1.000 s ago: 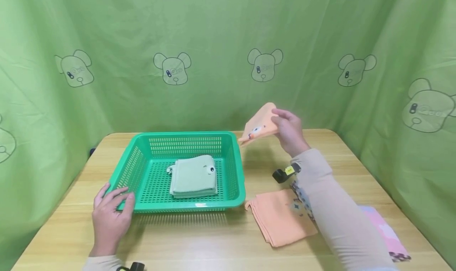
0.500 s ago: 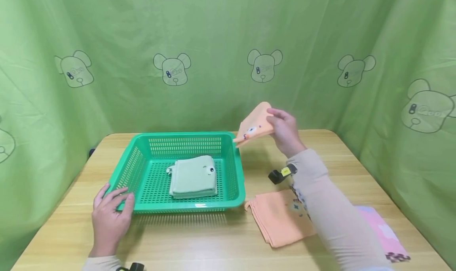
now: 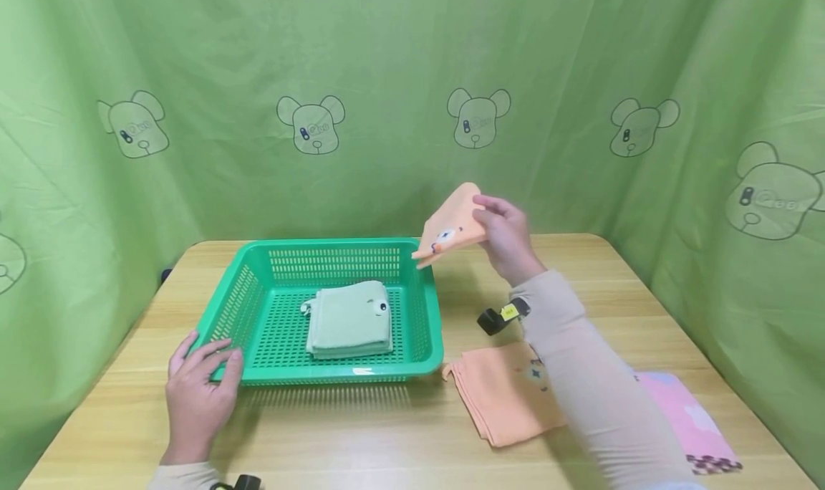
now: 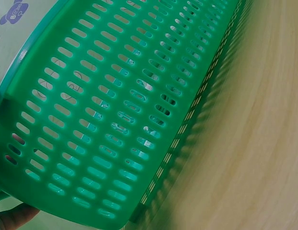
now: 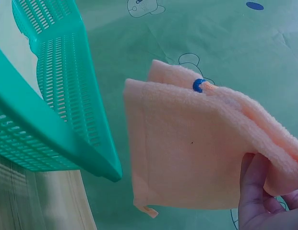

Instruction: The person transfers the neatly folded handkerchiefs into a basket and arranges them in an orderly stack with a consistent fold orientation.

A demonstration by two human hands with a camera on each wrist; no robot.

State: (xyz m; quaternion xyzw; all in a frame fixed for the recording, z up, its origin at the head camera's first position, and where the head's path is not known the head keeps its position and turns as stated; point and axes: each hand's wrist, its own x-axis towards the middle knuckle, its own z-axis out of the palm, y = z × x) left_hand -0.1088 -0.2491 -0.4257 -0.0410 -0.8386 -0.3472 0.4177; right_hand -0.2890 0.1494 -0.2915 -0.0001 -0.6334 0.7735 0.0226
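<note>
My right hand pinches a folded peach towel by its edge, thumb and fingers on either side. The towel hangs tilted, its lower corner overlapping the right rim of the green plastic basket in the head view. In the right wrist view a small loop and a blue stitched mark show on the towel, beside the basket wall. At the basket's front left corner, my left hand holds the rim, fingers over it and thumb at the front. A folded pale green towel with an embroidered face lies inside.
Another folded peach towel lies on the wooden table, right of the basket and partly behind my right sleeve. Further right is a pink towel with a checked edge. Green curtains printed with bear heads surround the table.
My right hand has moved left with the peach towel, bringing its corner from beside the basket's right rim to over it. The left hand and basket have stayed put.
</note>
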